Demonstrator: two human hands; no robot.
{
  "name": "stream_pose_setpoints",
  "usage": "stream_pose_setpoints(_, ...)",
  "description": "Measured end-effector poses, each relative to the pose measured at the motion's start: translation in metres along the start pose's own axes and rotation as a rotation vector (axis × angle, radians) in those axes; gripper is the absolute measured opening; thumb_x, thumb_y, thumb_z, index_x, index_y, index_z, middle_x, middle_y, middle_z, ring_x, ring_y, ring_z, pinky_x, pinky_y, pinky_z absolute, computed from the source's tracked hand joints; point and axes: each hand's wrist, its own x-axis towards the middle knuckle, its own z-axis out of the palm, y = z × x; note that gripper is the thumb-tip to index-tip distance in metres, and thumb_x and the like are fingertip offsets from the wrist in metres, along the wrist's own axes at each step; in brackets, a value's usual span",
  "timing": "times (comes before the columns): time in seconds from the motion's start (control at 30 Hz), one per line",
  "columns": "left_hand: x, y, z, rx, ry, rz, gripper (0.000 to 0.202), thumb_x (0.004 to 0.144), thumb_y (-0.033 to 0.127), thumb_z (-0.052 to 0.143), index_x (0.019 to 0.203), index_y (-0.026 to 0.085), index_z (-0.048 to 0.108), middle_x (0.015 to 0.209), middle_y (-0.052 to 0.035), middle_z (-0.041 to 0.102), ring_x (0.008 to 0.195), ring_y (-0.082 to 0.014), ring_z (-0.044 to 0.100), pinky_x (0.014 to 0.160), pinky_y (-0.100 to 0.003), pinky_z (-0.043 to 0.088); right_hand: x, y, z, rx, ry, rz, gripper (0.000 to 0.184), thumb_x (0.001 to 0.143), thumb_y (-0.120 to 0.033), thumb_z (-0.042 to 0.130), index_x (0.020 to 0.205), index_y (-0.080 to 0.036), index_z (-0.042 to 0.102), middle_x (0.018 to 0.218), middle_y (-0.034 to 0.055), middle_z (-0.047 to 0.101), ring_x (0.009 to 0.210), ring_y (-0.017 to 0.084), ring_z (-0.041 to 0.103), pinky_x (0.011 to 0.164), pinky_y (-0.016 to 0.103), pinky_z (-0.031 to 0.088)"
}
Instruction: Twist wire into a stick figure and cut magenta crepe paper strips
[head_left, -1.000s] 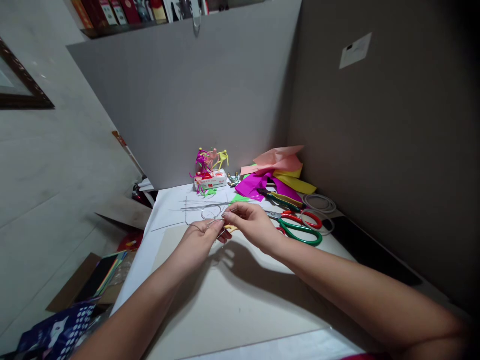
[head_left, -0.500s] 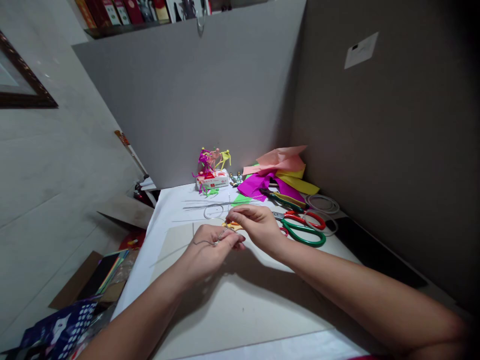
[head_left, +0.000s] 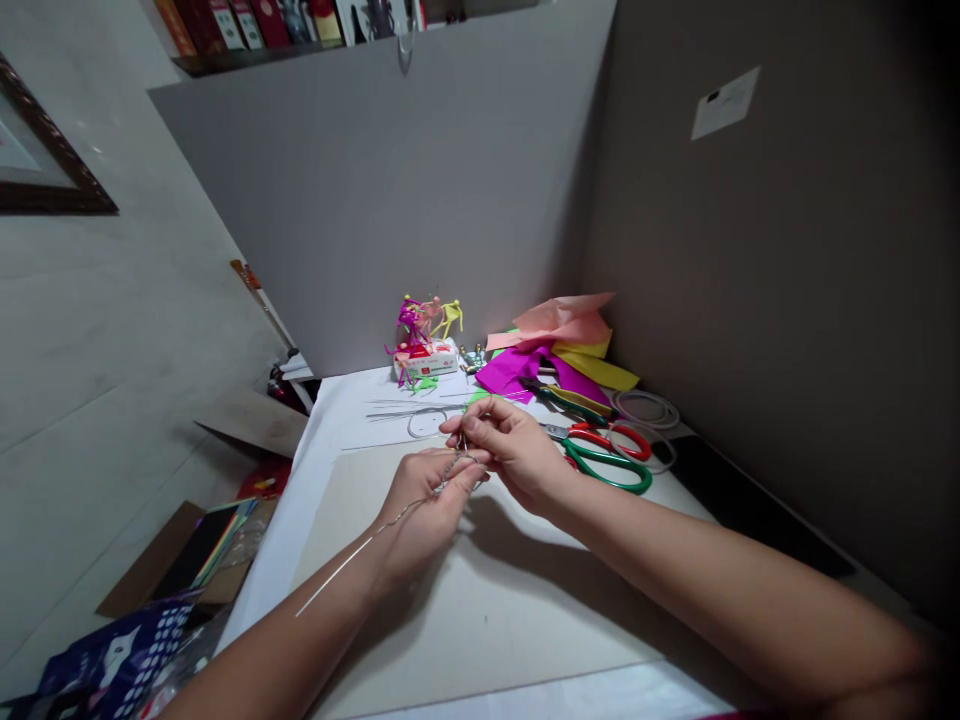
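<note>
My left hand (head_left: 424, 505) and my right hand (head_left: 504, 450) meet above a beige card sheet (head_left: 360, 520). Both grip a thin silver wire (head_left: 337, 575), whose twisted section (head_left: 454, 465) lies between them. My right thumb and fingers pinch it from above. A long straight end runs down-left, over my left forearm. Behind my hands lie a loop of thin wire (head_left: 424, 425) and several straight wires (head_left: 397, 410). Green-handled scissors (head_left: 607, 472) are the nearest tool to my right hand.
Red-handled scissors (head_left: 626, 441), green-handled pliers (head_left: 566, 404), a white cord coil (head_left: 645, 408), coloured paper sheets (head_left: 525, 368) and small wire figures on a box (head_left: 425, 358) stand at the back. Walls close the right and far sides; the white table edge (head_left: 274, 565) drops off left.
The long wire end now shows, reaching down-left over my left forearm. My hands have drawn closer together around the twisted section, and my right hand sits slightly higher.
</note>
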Motion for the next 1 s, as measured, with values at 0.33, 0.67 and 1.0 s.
stream_pose_setpoints(0.33,-0.004,0.009,-0.001,0.025,0.070,0.075,0.025,0.085,0.027,0.052,0.098,0.023,0.072,0.094,-0.0044,0.073,0.092,-0.0209,0.063,0.092,-0.039,0.043,0.001,-0.002,-0.002,0.054,0.055,-0.199,0.022,0.073,-0.026,0.071,0.078,-0.020,0.051,0.097,-0.0001,0.062,0.069,0.009,0.058,0.058,0.022,0.047)
stream_pose_setpoints(0.67,-0.004,0.010,0.004,-0.019,0.005,0.245,0.022,0.084,0.020,0.054,0.095,0.021,0.073,0.090,-0.0068,0.074,0.086,-0.0194,0.066,0.090,-0.036,0.044,0.010,0.007,-0.018,0.195,-0.203,0.142,0.031,0.068,-0.033,0.075,0.080,-0.022,0.048,0.072,-0.0038,0.057,0.059,0.009,0.053,0.046,0.017,0.038)
stream_pose_setpoints(1.0,-0.008,0.002,0.012,-0.115,-0.144,0.227,0.022,0.085,0.020,0.053,0.094,0.017,0.073,0.087,-0.0080,0.074,0.084,-0.0192,0.068,0.079,-0.031,0.050,0.009,0.008,-0.013,0.024,-0.064,0.330,0.027,0.061,-0.022,0.075,0.070,-0.017,0.050,0.056,-0.0015,0.061,0.045,0.010,0.052,0.041,0.018,0.035)
